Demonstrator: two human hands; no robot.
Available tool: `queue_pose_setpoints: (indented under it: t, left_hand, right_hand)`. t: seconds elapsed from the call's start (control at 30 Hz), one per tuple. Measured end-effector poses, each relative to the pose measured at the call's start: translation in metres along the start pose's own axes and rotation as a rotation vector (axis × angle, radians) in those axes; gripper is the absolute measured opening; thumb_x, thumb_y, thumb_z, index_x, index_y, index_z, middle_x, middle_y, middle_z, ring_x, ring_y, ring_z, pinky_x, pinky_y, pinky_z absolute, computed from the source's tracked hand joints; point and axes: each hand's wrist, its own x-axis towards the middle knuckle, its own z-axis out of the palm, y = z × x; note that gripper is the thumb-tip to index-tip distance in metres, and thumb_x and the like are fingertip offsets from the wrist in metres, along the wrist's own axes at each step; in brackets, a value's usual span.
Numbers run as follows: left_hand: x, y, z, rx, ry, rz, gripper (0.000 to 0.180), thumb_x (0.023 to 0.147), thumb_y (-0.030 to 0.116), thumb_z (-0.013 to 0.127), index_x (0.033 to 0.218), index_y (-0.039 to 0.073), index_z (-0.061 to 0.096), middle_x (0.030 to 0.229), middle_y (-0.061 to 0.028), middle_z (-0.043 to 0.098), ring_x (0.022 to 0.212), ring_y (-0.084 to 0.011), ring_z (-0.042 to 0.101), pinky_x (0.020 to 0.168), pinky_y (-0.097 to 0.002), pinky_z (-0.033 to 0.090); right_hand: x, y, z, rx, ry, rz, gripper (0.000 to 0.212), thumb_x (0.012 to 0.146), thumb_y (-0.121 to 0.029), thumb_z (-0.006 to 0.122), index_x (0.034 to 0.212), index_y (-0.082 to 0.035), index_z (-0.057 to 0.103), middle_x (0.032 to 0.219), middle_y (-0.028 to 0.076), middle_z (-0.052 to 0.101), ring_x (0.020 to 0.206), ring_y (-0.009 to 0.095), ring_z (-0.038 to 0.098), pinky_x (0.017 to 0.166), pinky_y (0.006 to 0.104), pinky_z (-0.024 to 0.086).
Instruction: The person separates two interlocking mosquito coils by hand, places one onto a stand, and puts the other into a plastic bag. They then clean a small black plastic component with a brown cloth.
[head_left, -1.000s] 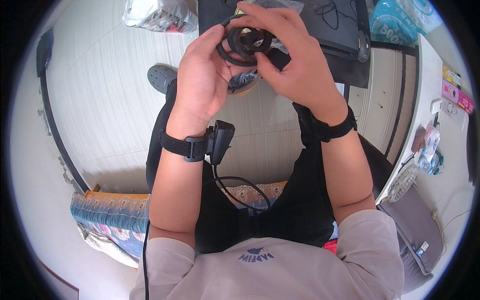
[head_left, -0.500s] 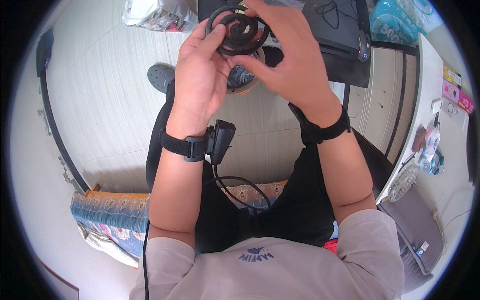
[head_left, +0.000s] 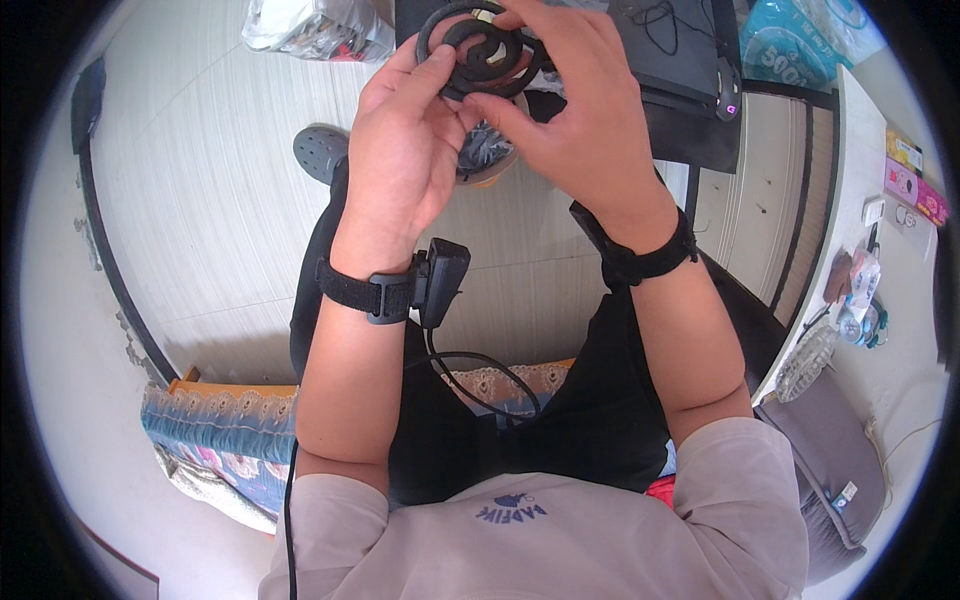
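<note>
A black spiral mosquito coil (head_left: 486,72) is held up between my hands at the top of the head view. My left hand (head_left: 402,125) grips its left side, thumb lying across the outer rings and fingers behind. My right hand (head_left: 590,105) pinches the right side, with the thumb at the near rim and the fingers at the far rim. The fingertips behind the coil are partly hidden. Below the coil, a bin (head_left: 485,182) lined with a dark bag shows between my wrists.
Beyond my right hand stands a black table (head_left: 685,120) with a cable (head_left: 655,30) and a mouse (head_left: 728,92). A stuffed clear plastic bag (head_left: 315,28) sits on the floor at the far left. At the right is a white desk (head_left: 835,190) with small items.
My right hand and the coil have shifted very slightly, and the coil's right side sits a little differently in the fingers. Both hands keep their grip; my left hand is almost still.
</note>
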Motion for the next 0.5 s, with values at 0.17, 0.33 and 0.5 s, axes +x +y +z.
queue_pose_setpoints:
  t: [0.17,0.33,0.5]
  left_hand:
    - [0.0008,-0.0029,-0.0040,-0.008,-0.001,0.019,0.030,0.105,0.014,0.044,0.127,0.000,0.059,0.116,-0.0110,0.068,0.102,-0.0183,0.067,0.089,-0.0324,0.053]
    - [-0.0007,0.0010,-0.0019,0.095,0.022,0.025,0.032,0.105,0.017,0.043,0.127,0.001,0.059,0.114,-0.0096,0.068,0.100,-0.0165,0.066,0.089,-0.0314,0.053]
    - [-0.0025,-0.0022,-0.0006,0.174,0.045,0.003,0.031,0.105,0.018,0.044,0.123,0.000,0.061,0.108,-0.0079,0.068,0.098,-0.0148,0.066,0.088,-0.0296,0.053]
  right_hand:
    - [-0.0037,0.0037,0.0037,-0.026,0.024,-0.018,0.063,0.074,-0.009,0.076,0.132,0.001,0.054,0.117,0.019,0.060,0.109,0.038,0.055,0.098,0.0449,0.044]
    - [-0.0027,0.0049,-0.0012,0.030,-0.014,-0.046,0.064,0.072,-0.003,0.069,0.135,-0.004,0.054,0.120,0.016,0.061,0.109,0.036,0.053,0.102,0.0433,0.039]
    - [-0.0025,0.0048,-0.0057,0.049,-0.144,-0.020,0.068,0.071,0.001,0.064,0.137,-0.008,0.054,0.123,0.011,0.062,0.108,0.034,0.049,0.103,0.0405,0.037]
